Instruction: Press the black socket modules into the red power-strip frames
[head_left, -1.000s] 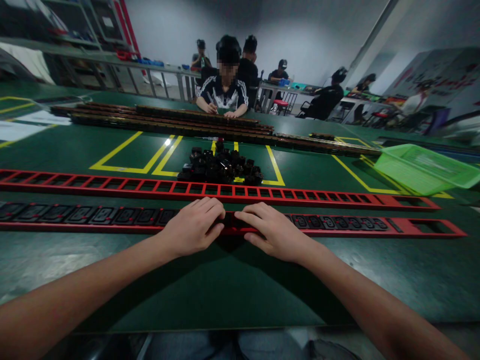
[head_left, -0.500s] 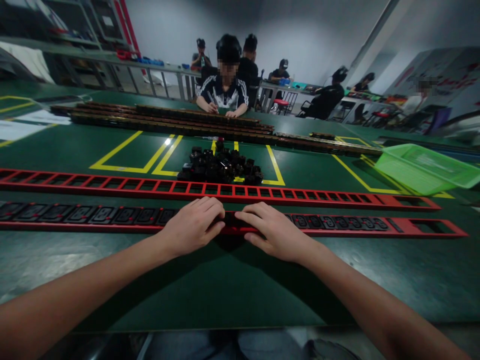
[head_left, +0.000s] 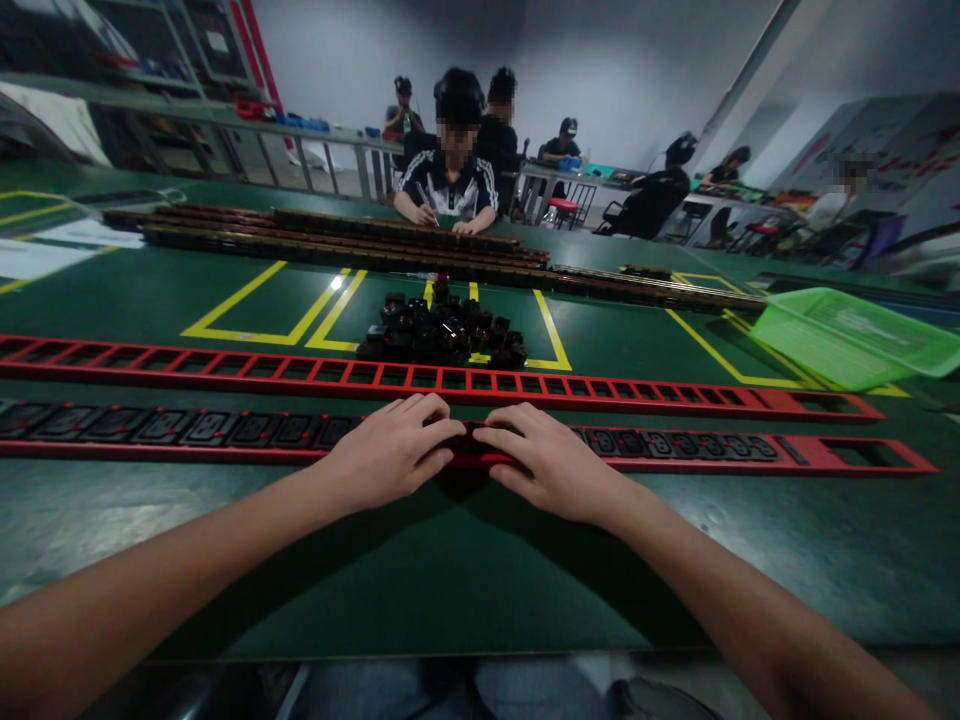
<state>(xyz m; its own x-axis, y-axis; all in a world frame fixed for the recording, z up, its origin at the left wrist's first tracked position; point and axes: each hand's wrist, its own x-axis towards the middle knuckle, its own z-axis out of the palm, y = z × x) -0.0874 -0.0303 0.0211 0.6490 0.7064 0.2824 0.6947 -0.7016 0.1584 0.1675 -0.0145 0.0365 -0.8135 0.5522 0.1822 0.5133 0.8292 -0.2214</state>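
Observation:
A long red frame (head_left: 806, 458) filled with black socket pieces (head_left: 259, 428) lies across the green table. At its middle, my left hand (head_left: 397, 448) rests over the frame, index finger extended, fingers bent and thumb at the near edge. Close to its right, my right hand (head_left: 551, 460) has its fingers on the same frame, thumb apart from the index finger. The fingertips nearly meet over a dark slot; whatever lies under them is hidden. Behind the hands is a second red frame (head_left: 772, 402) with open slots.
Beyond the frames sits a pile of black parts (head_left: 442, 330). Long dark strips (head_left: 337, 240) lie farther back. A green basket (head_left: 855, 335) stands at the right. Across the table, a person (head_left: 450, 185) sits with a pen-like tool.
The index finger of my left hand has stretched rightward, closer to my right hand. My right hand has hardly moved.

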